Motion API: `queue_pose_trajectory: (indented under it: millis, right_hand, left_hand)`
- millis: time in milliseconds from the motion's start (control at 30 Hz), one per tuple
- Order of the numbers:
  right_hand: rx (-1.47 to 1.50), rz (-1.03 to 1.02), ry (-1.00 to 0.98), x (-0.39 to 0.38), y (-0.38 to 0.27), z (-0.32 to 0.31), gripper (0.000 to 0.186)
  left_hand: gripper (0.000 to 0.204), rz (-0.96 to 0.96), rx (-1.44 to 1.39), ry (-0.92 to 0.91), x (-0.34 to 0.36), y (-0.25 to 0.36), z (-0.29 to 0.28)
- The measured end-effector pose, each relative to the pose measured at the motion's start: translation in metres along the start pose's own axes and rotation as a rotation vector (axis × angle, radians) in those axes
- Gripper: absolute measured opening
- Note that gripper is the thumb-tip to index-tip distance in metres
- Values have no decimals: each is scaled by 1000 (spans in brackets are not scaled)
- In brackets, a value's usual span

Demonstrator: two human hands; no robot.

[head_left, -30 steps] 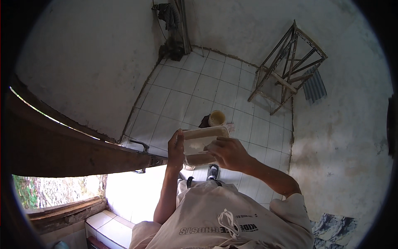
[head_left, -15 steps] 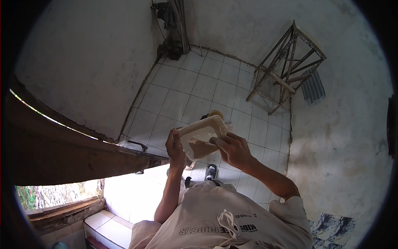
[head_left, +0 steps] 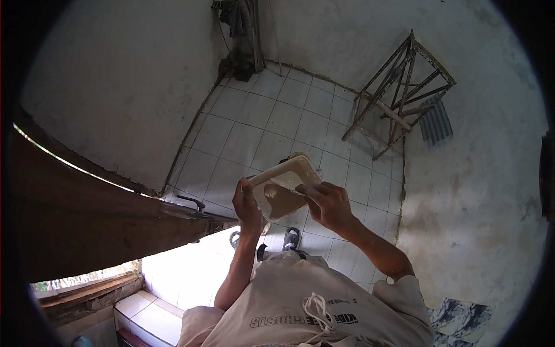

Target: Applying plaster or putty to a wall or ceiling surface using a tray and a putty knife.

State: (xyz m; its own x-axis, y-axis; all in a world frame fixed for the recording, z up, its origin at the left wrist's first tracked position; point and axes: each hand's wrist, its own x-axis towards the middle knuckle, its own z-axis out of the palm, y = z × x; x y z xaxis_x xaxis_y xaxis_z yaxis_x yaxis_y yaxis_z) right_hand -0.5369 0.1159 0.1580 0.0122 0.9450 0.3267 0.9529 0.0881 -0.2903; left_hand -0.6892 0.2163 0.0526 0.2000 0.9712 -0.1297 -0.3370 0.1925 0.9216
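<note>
Between my hands is a cream rectangular plastic tub (head_left: pixel 273 172), tilted, with greyish-brown residue or liquid (head_left: pixel 278 198) on its inside. My left hand (head_left: pixel 248 203) grips the tub's left side, thumb up at the rim. Over the tub's right part, my right hand (head_left: pixel 328 203) is closed, its fingertips pinched together above the inner surface. A pale patch lies by those fingertips; whether it is a held thing or part of the tub I cannot make out. Behind the far rim, a round yellowish thing (head_left: pixel 299 154) shows in part.
White tiles (head_left: pixel 248 139) cover the floor. A dark wooden door (head_left: pixel 110 214) with a metal handle (head_left: pixel 192 202) stands at left, beside a bright doorway. A slatted frame stand (head_left: pixel 399 98) leans near the right wall with a corrugated sheet (head_left: pixel 436 122). My sandalled foot (head_left: pixel 291 238) is below the tub.
My right hand has shifted slightly right across the tub, and the brown patch inside has changed shape. The door edge has swung a little toward me, narrowing the gap at lower left.
</note>
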Motion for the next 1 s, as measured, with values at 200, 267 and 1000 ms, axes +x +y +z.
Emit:
queue_pose_trajectory:
  millis: [200, 267, 1000]
  right_hand:
    - [219, 166, 27, -3, -1, 10, 21]
    - [289, 209, 51, 3, 0, 8, 21]
    - [226, 205, 209, 12, 6, 6, 20]
  left_hand:
    - [39, 15, 103, -32, 3, 0, -2]
    - [40, -5, 145, -54, 1, 3, -4]
    - [40, -27, 106, -56, 7, -5, -12]
